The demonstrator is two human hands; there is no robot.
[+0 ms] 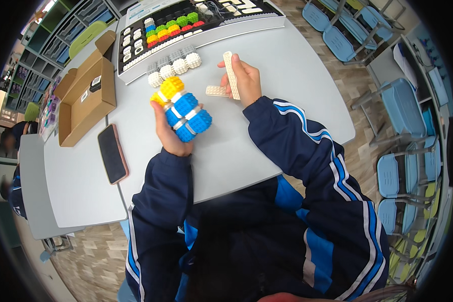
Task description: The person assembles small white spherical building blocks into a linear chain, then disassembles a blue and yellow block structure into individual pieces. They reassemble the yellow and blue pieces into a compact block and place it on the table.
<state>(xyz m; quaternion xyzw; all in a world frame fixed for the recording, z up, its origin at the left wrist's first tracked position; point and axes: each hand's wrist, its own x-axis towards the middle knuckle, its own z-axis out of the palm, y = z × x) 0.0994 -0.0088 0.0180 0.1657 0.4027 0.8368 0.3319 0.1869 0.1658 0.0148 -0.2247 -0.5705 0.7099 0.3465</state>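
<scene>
My left hand [173, 133] is closed around a cluster of joined studded building blocks [187, 113], blue with yellow ones at the top and pale connectors between. In my right hand [245, 80] a long cream studded plate [231, 75] stands nearly upright between thumb and fingers. A second cream plate [216, 91] lies on the white table just left of those fingers. Beyond my left hand, a row of white blocks [179, 66] with grey ones behind it rests on the table.
A large parts tray [206, 34] with colored blocks spans the table's far side. To the left are an open cardboard box [88, 100] and a phone [112, 154] lying flat. Blue chairs [400, 108] stand to the right, and shelves [60, 38] at far left.
</scene>
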